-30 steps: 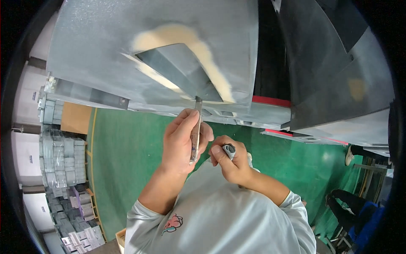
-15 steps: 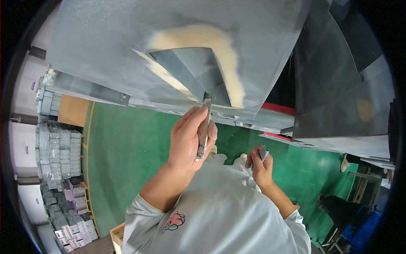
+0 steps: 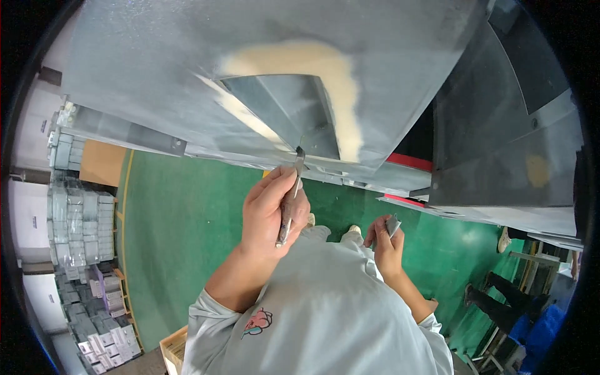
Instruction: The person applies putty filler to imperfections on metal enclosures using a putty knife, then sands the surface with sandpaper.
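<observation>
My left hand [image 3: 273,209] is closed round a slim, worn, pale hand tool [image 3: 289,212] with a dark tip; its exact kind is unclear. That tip is at the lower corner of a recessed, roughly triangular opening [image 3: 281,103] in a large grey metal panel [image 3: 150,81]. I cannot tell whether it touches the metal. Beige filler [image 3: 340,75] borders the opening along its top and sides. Lower and to the right, my right hand [image 3: 386,245] grips a small grey flat piece [image 3: 392,225], perhaps folded, away from the panel.
To the right stands another grey panel [image 3: 500,156] with a beige patch. Wrapped grey stacks [image 3: 78,219] and a brown cardboard sheet [image 3: 102,162] line the left. A wooden crate [image 3: 175,350] is at lower left. Another person in blue [image 3: 540,331] is at lower right on the green floor.
My left hand has drawn slightly down and left, and the tool's tip has backed out of the opening's corner a little. My right hand keeps its grip. The other person's legs have shifted.
</observation>
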`<act>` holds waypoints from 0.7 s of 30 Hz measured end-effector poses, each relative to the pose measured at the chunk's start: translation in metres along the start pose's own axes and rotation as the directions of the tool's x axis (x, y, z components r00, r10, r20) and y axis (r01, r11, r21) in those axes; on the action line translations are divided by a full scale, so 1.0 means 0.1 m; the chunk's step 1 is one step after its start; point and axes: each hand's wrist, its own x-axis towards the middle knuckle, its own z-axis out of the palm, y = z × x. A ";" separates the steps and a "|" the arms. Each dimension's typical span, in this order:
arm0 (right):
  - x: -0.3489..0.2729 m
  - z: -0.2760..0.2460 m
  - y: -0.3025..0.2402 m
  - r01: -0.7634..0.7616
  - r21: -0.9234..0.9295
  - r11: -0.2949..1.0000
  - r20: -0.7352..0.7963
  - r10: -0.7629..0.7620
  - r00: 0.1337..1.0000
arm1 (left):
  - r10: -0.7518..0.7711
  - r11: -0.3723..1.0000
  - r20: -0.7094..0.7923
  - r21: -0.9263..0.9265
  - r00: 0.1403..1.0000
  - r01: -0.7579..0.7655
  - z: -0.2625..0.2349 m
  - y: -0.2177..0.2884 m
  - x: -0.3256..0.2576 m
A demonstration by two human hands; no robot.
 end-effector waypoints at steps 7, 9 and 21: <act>0.02 0.00 0.02 0.037 -0.005 0.999 0.058 -0.036 0.998 | 0.023 1.000 -0.043 -0.011 0.999 -0.023 0.00 -0.02 -0.09; 0.01 0.00 0.03 0.032 -0.005 0.999 0.049 -0.032 0.998 | 0.038 0.999 -0.059 0.002 0.998 -0.038 -0.02 0.00 -0.16; 0.02 0.06 0.00 0.029 -0.024 0.999 0.077 -0.027 0.997 | 0.106 0.984 -0.099 0.151 0.989 -0.091 0.02 -0.05 -0.03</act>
